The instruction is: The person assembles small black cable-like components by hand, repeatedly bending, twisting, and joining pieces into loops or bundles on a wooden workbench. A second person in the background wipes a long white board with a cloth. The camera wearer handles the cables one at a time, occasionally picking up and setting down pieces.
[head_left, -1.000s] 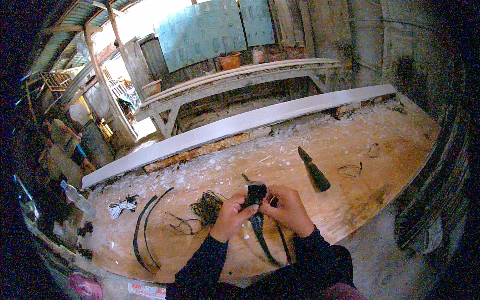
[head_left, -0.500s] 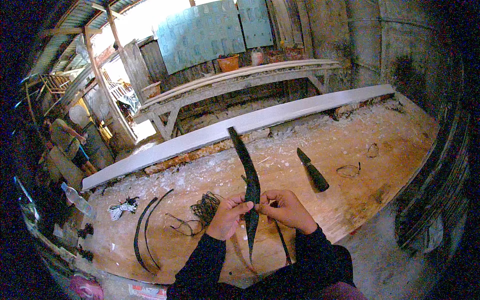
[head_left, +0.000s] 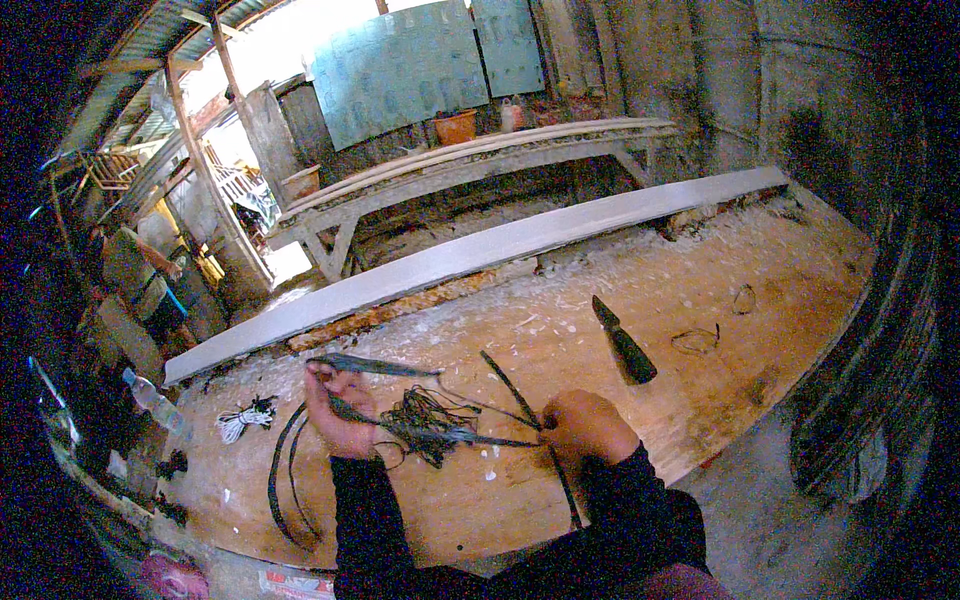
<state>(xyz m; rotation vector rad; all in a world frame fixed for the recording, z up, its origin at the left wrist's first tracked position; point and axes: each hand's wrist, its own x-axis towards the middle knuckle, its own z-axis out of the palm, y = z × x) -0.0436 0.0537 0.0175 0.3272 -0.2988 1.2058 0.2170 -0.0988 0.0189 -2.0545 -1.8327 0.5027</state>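
Note:
A black flat strip (head_left: 455, 436), perhaps rubber, stretches between my two hands over the wooden board. My left hand (head_left: 342, 415) is closed round it, with one folded length (head_left: 375, 366) sticking out to the right above the fingers. My right hand (head_left: 590, 425) pinches its other end together with a thin dark strip (head_left: 512, 388) that passes above and below the fingers. Under the stretched strip lies a tangled bundle of black cord (head_left: 430, 405). Two curved black strips (head_left: 274, 480) rest left of my left hand. A dark knife (head_left: 628, 350) lies beyond my right hand.
A small white and black cord bundle (head_left: 240, 420) and a clear plastic bottle (head_left: 152, 400) are at the left. Thin cord loops (head_left: 697, 342) lie right of the knife. A long pale beam (head_left: 480, 250) borders the board (head_left: 780, 260). A person (head_left: 150, 275) stands far left.
My left hand has moved left and up, drawing the black strip sideways away from the right hand. The strip was upright between both hands before. My right hand has barely shifted.

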